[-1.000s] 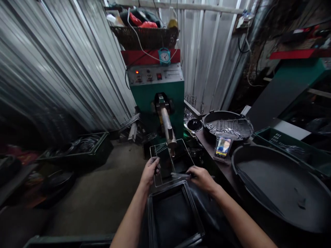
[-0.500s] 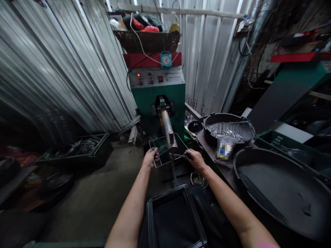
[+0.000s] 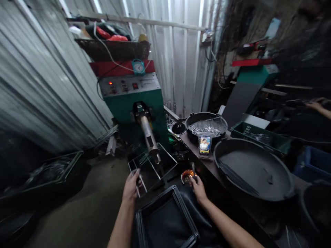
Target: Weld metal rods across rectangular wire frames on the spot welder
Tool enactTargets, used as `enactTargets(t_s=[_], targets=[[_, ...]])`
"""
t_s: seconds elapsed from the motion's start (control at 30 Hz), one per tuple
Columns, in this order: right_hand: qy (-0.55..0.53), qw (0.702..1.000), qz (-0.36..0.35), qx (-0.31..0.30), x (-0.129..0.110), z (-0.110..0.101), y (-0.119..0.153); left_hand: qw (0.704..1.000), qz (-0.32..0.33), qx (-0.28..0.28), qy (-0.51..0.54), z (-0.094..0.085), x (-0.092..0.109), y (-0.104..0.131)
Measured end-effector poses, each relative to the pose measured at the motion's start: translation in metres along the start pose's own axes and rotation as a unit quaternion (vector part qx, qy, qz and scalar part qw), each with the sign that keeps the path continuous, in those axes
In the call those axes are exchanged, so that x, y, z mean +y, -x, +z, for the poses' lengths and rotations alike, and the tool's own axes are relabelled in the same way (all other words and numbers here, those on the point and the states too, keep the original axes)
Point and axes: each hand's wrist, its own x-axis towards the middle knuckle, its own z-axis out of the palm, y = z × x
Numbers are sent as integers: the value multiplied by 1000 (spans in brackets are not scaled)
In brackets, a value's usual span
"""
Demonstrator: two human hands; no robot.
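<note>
My left hand (image 3: 132, 184) is closed on the near left edge of a rectangular wire frame (image 3: 172, 155), which has a crossbar and short parallel wires on its left side. The frame is held out under the metal arm (image 3: 148, 134) of a green machine (image 3: 138, 98). Lower and to the right, my right hand (image 3: 198, 188) is closed around a slim metal tool (image 3: 193, 167) whose exact kind does not show. Its tip points up, beside a small round bowl (image 3: 184, 176) with an orange gleam. A stack of rectangular wire frames (image 3: 190, 220) rests over my lap.
To the right, a bench holds a black pan (image 3: 258, 165) with thin rods, another pan (image 3: 188, 124) full of wire pieces, and a phone (image 3: 205, 144) standing upright. A green crate (image 3: 77, 163) sits at left. Another person's hand (image 3: 314, 105) shows at far right.
The view has turned right. My right hand has left the wire frame and moved down towards the bowl with the tool. My left hand still holds the frame, which has come away from the machine's arm tip.
</note>
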Motion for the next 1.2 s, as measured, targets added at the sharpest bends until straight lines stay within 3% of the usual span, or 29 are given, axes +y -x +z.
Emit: enactTargets(t_s=[0.07, 0.13, 0.33, 0.5, 0.6, 0.77, 0.87, 0.93, 1.03, 1.2], targets=[[-113, 988, 99, 21, 17, -6, 4, 999, -32, 1, -11, -9, -11, 20], [-174, 975, 136, 26, 16, -10, 2, 998, -55, -4, -29, -17, -17, 37], [-241, 957, 152, -50, -23, -14, -8, 996, -31, 4, -79, -28, -9, 70], [-267, 944, 161, -109, -37, -11, -2, 995, -18, 17, -100, -32, -2, 81], [-239, 954, 115, -137, -36, -10, 3, 994, -23, 37, -101, -33, 0, 82], [-56, 988, -69, -126, -11, -10, 16, 993, -15, 54, -100, -40, 3, 79], [33, 985, -111, -130, 7, -8, 21, 993, -15, 48, -108, -47, 4, 78], [65, 983, -125, -120, 7, -6, 20, 992, -16, 41, -118, -52, 5, 78], [57, 980, -128, -138, -19, -5, 20, 991, -12, 26, -131, -54, 7, 80], [17, 950, -145, -276, -88, -6, 33, 991, -9, 9, -135, -48, 8, 80]])
